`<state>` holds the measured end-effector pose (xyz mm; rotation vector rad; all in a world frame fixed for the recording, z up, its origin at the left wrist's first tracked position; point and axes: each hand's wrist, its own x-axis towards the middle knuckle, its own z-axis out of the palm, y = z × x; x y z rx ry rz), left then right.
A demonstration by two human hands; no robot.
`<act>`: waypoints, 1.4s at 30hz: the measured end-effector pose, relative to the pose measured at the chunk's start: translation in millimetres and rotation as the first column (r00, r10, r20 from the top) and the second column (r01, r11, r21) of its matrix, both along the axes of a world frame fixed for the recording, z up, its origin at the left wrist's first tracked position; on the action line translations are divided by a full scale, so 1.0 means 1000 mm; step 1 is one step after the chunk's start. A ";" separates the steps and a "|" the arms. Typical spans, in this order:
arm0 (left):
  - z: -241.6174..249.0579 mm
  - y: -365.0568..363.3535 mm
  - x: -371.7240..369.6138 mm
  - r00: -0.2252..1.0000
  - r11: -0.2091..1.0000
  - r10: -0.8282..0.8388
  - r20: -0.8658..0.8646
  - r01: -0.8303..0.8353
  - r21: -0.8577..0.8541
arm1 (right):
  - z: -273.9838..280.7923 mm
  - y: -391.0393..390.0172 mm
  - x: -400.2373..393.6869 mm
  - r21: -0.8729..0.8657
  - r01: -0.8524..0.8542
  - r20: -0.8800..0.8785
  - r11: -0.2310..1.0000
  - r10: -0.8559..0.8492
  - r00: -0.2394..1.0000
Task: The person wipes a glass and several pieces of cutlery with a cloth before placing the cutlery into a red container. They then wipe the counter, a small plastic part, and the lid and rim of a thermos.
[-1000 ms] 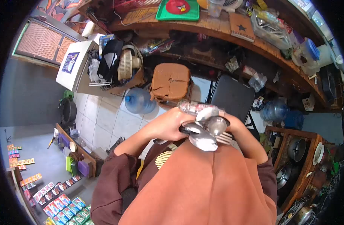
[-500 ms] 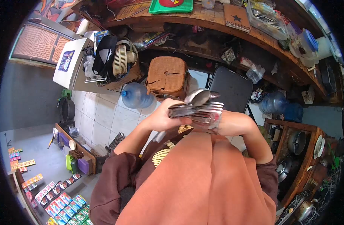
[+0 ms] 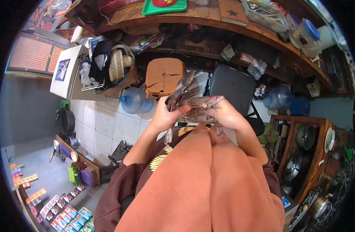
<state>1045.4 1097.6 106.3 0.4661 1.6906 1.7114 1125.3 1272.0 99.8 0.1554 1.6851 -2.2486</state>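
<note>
In front of my body, my left hand (image 3: pixel 164 115) is closed around a bundle of metal spoons and forks (image 3: pixel 186 91), their heads pointing up and away and blurred by motion. A thin, crumpled greyish cloth (image 3: pixel 200 108) with reddish marks stretches across the cutlery to my right hand; it could also be a plastic sheet. My right hand (image 3: pixel 228 115) grips this cloth at its right side, its fingers partly hidden. The handle ends show below my left hand.
Beyond my hands stand a cracked brown wicker stool (image 3: pixel 166 75), a black-seated chair (image 3: pixel 232 87) and a blue water jug (image 3: pixel 137 100). A wooden counter (image 3: pixel 200 17) runs across the back. Shelves with pans (image 3: pixel 305 142) stand right; sachets (image 3: pixel 69 218) lie lower left.
My right hand has come out from behind the cutlery to the right, drawing the cloth across it. The spoons and forks have swung from pointing right to pointing upward.
</note>
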 end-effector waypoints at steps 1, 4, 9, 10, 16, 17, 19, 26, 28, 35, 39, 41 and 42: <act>0.006 0.009 0.003 0.997 0.985 0.068 0.020 -0.071 0.160 | -0.004 0.004 0.006 0.008 0.016 0.006 1.000 -0.016 1.000; 0.004 0.002 -0.004 0.949 0.998 -0.012 0.315 -0.009 0.065 | -0.011 0.020 0.020 0.271 0.677 -0.529 0.684 -0.482 0.698; -0.011 0.002 -0.017 0.565 0.909 -0.312 0.764 -0.058 0.414 | -0.028 0.031 0.029 -0.067 0.877 -0.752 0.476 -0.601 0.270; -0.015 0.004 -0.016 0.536 0.890 -0.350 0.768 -0.066 0.452 | -0.043 0.024 0.023 0.068 0.865 -0.728 0.498 -0.568 0.384; -0.020 0.013 -0.015 0.405 0.786 -0.466 0.787 -0.220 0.578 | -0.030 -0.023 0.017 0.449 0.668 -0.859 0.594 0.082 0.505; -0.021 0.012 -0.016 0.405 0.787 -0.466 0.787 -0.216 0.577 | -0.034 -0.017 0.015 0.446 0.671 -0.861 0.592 0.079 0.503; -0.024 0.010 -0.014 0.416 0.798 -0.499 0.760 -0.122 0.590 | -0.041 -0.005 0.007 0.351 0.740 -0.884 0.574 -0.058 0.464; -0.030 0.015 -0.014 0.401 0.553 -0.735 0.546 -0.112 0.826 | -0.042 -0.017 0.014 -0.465 0.388 -0.194 0.796 -0.519 0.832; -0.035 0.012 -0.018 0.295 0.504 -0.799 0.524 -0.146 0.851 | -0.027 -0.020 0.014 -0.453 0.405 -0.170 0.794 -0.523 0.835; -0.026 0.005 -0.013 0.522 0.746 -0.526 0.672 -0.096 0.659 | -0.017 -0.016 0.000 -0.427 0.434 -0.287 0.793 -0.575 0.766; -0.016 0.009 -0.002 0.786 0.929 -0.083 0.612 -0.162 0.333 | -0.030 -0.027 0.008 -0.185 0.554 -0.466 0.812 -0.569 0.678; -0.014 0.009 0.000 0.809 0.940 -0.015 0.588 -0.188 0.283 | -0.028 -0.031 0.010 -0.242 0.539 -0.422 0.806 -0.588 0.690; -0.012 0.009 0.001 0.883 0.954 0.052 0.467 -0.182 0.238 | -0.032 -0.031 0.011 -0.285 0.511 -0.423 0.811 -0.584 0.693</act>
